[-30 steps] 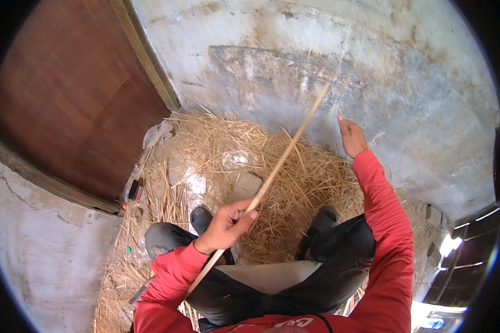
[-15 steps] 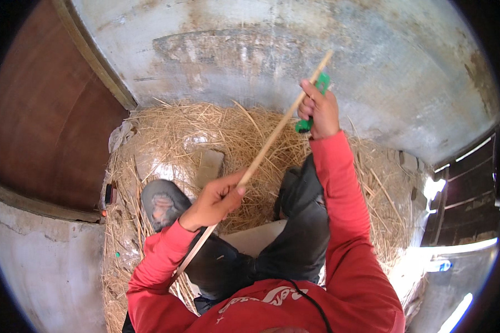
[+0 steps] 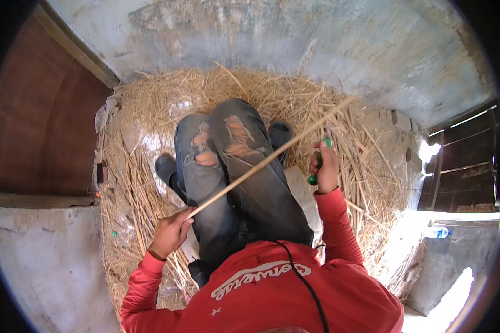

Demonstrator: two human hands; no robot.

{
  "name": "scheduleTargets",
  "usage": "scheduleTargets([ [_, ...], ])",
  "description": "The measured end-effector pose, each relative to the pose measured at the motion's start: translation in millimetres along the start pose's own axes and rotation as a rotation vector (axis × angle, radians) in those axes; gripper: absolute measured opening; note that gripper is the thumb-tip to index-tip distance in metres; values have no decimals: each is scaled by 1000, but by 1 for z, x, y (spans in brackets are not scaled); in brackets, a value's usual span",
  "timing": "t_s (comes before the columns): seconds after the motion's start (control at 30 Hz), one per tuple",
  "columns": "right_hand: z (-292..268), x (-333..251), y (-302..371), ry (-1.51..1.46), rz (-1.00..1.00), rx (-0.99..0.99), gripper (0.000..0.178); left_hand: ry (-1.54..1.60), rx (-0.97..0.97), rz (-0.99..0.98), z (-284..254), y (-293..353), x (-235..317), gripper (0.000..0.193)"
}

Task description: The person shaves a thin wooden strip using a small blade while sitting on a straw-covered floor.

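Pinched in my left hand (image 3: 171, 232) is the lower end of a long, thin pale wooden stick (image 3: 261, 165). It slants up to the right across my thighs, and its far tip is blurred over the straw. My right hand (image 3: 328, 169) is closed around a small green tool (image 3: 313, 180), mostly hidden by the fingers, so its exact kind does not show. The tool is below the stick and apart from it. My knees, in torn dark jeans (image 3: 244, 161), are drawn together beneath the stick.
Loose straw (image 3: 166, 91) covers the floor, with cut sticks (image 3: 136, 183) at left and more sticks (image 3: 361, 152) at right. A worn wall (image 3: 250, 39) stands ahead, a brown door panel (image 3: 44, 111) at left. A plastic bottle (image 3: 438, 232) lies at right.
My right hand has come down and away from the stick, still holding the green tool. My left hand has moved lower and left with the stick. My spread knees have come together.
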State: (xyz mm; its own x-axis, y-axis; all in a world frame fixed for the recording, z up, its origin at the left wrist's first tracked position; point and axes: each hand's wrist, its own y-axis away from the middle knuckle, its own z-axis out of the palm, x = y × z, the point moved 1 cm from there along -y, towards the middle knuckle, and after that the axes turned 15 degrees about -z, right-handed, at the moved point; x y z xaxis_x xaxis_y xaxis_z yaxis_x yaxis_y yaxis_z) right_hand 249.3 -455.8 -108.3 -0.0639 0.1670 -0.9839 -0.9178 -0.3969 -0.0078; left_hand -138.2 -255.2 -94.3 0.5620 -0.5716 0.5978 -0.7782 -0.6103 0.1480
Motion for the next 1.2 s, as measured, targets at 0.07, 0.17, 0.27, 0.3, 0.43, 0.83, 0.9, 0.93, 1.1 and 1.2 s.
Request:
scheduleTargets([
  [0.07,8,6,32,25,34,-117,29,5,45,-37,13,12,-3,30],
  [0.17,23,1,59,243,-94,-343,29,-36,53,-82,21,19,2,29],
  [0.27,29,4,57,479,-301,-455,33,-92,87,-84,22,20,7,28],
  [0.3,31,3,56,510,-324,-462,34,-102,84,-91,20,20,9,28],
  [0.43,52,-13,45,610,-451,-442,41,-152,110,-106,16,17,21,27],
  [0.83,62,6,52,774,-490,-589,38,-229,172,-61,23,7,29,37],
  [0.9,74,-4,59,774,-480,-652,36,-218,176,-54,29,-3,33,40],
  [0.93,72,-3,57,742,-476,-656,37,-210,181,-45,32,-9,35,41],
  [1.1,55,20,50,429,-429,-520,39,-157,161,-31,35,-12,29,49],
  [1.2,44,11,37,486,-422,-309,39,-160,183,-32,37,-9,26,54],
])
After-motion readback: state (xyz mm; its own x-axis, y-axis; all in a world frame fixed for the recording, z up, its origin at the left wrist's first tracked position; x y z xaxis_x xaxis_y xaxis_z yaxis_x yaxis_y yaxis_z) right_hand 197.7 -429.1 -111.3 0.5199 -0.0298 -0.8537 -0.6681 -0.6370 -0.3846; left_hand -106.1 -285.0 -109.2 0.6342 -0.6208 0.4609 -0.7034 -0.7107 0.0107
